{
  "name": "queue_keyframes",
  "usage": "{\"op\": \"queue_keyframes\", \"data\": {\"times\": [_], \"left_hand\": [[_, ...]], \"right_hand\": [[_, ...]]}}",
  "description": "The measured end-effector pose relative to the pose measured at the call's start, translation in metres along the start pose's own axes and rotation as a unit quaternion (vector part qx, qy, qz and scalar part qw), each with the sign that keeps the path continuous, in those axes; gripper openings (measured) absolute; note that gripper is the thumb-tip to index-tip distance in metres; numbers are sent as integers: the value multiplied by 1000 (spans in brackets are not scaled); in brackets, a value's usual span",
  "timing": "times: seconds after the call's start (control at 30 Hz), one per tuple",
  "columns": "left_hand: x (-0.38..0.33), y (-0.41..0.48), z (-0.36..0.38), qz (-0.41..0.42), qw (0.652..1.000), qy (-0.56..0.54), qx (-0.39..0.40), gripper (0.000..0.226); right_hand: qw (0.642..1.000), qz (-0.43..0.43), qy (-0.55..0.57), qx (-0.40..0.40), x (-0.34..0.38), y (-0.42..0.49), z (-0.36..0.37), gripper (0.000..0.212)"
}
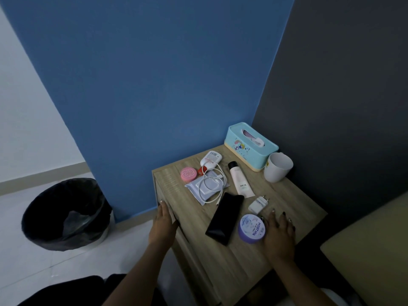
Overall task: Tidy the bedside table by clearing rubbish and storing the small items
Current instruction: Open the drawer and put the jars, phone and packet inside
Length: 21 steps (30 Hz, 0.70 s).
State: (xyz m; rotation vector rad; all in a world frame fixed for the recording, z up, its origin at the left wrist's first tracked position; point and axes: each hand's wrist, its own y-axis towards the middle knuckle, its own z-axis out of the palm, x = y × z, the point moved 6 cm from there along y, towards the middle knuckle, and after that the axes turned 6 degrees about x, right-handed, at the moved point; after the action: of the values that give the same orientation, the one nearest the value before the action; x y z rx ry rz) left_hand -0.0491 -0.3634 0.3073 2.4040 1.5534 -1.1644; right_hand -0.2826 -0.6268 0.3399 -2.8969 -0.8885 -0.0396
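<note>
Wood-grain bedside table, left hand flat against its edge, right hand splayed beside round lilac tin

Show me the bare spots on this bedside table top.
Widest bare patch: the near part of the table, between the left hand and right hand, nearer than the phone. Another lies between the plug, the mug and the right edge. Crowded from pink tin to tube.
</note>
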Motion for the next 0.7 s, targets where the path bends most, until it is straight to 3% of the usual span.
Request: {"op": "queue_keyframes", "data": {"times": [0.13, 0.43, 0.7], "left_hand": [[18, 8, 12, -37, 998, -22, 38, 94], [29, 24, 28, -55, 993, -70, 80, 97], [22, 25, 33, -50, 990, -67, 110, 90]], "right_hand": [[1000, -6, -2, -15, 3, -2, 3, 75], [980, -144, 119, -66, 15, 1, 7, 56], [975, -150, 151, -66, 17, -3, 1, 53]]}}
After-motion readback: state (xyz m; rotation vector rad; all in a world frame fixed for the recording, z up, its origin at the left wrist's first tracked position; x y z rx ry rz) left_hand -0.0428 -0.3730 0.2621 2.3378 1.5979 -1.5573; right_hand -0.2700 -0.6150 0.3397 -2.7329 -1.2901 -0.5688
